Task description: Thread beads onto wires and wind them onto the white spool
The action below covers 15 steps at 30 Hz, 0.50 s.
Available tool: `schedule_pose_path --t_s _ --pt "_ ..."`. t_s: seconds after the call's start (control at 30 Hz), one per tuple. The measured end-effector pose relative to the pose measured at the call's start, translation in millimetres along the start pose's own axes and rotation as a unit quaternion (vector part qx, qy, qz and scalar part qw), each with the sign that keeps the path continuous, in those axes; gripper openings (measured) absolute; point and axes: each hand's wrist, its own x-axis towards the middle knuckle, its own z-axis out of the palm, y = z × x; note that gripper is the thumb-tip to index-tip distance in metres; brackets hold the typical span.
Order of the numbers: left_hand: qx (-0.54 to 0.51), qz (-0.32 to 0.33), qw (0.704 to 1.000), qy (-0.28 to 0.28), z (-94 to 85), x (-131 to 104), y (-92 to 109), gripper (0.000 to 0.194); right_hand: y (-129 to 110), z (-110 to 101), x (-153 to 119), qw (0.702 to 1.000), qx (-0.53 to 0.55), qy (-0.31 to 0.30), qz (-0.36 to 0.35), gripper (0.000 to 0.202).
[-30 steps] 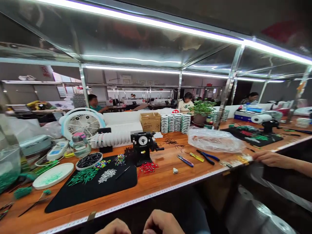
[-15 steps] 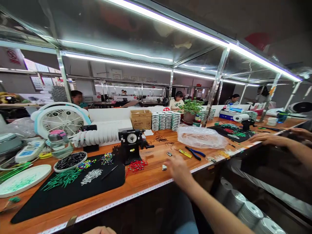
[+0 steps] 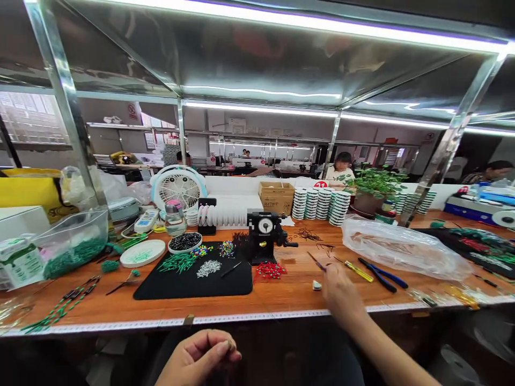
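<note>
Worktop (image 3: pixel 298 297) runs across the view, its measuring strip along the near edge at 6 o'clock. Clock taken from the right hand, 12 pointing away from the person. Clear bag (image 3: pixel 402 249) at 2 o'clock; black mat (image 3: pixel 193 287) at 9, with small parts heaped on it; machine with dial and crank (image 3: pixel 260 253) at 10. Left hand (image 3: pixel 199 354) at 8, low and short of the edge strip: its grip is closed, thumb against fingers; cannot tell whether anything small is pinched there. Right hand (image 3: pixel 341 294) is over the worktop, fingertips at the near end of a slim tool; the back of the hand hides whether that grip has closed. Pliers (image 3: pixel 380 274) at 2 o'clock, screwdriver (image 3: pixel 359 271) nearer, between 1 and 2. Tool (image 3: pixel 316 260) at 10 to 11, its thin end pointing away from the hand. Lump (image 3: pixel 317 286) at 9, just beside the fingers. Judgement on taking the tool: pinch well back from the thin end, lift straight up, keep the knuckles clear of the lump and the wrist off the screwdriver.
</note>
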Motion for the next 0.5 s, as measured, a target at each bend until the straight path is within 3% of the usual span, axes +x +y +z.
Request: schedule_pose_path --t_s 0.03,0.07,0.13,0.2,0.27,0.33,0.5 --pt "0.022 0.011 1.000 0.001 0.6 0 0 0.023 -18 -5 -16 0.992 0.126 -0.004 -0.025 0.027" --pt "0.040 0.020 0.999 0.001 1.3 0 0 0.022 -37 -10 -34 0.960 0.268 -0.040 -0.070 0.027" --pt "0.061 0.030 0.998 -0.001 2.9 0 0 0.022 -73 -17 -66 0.852 0.470 -0.194 -0.122 0.034" --pt "0.067 0.031 0.997 -0.001 4.3 -2 -1 0.022 -98 -16 -88 0.741 0.587 -0.312 -0.094 0.050" --pt "0.070 0.027 0.997 0.004 4.7 -4 -2 0.022 -112 -9 -100 0.672 0.637 -0.374 -0.040 0.064" --pt "0.074 0.027 0.997 0.010 4.2 -5 -4 0.021 -117 1 -104 0.638 0.658 -0.400 0.000 0.071" --pt "0.071 0.033 0.997 0.018 2.3 -6 -7 0.023 -117 12 -104 0.600 0.677 -0.425 0.040 0.072"
